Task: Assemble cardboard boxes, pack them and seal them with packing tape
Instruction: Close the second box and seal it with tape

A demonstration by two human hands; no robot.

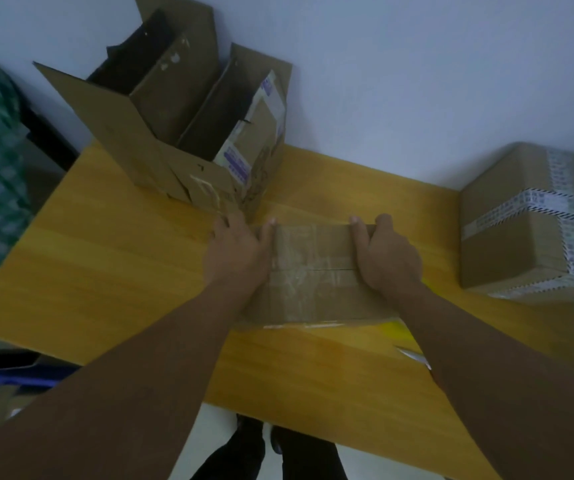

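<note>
A: small box (313,271) centred on table (122,258), flaps down. left hand (240,251), right hand (387,258) clamp its ends, thumbs on top.
B: square it, hold centre seam tight, then tape. open carton (133,133) and sealed box (520,230) beyond, out of the way.

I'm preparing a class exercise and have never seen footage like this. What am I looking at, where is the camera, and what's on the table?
No machine here: a person wears a camera on the head, looking down at the arms. The left hand and right hand grip the sides of a small brown cardboard box with clear tape across it, on a yellow wooden table. Behind stands an open brown cardboard box holding flattened cardboard; at right, a sealed cardboard box with printed white tape.
</note>
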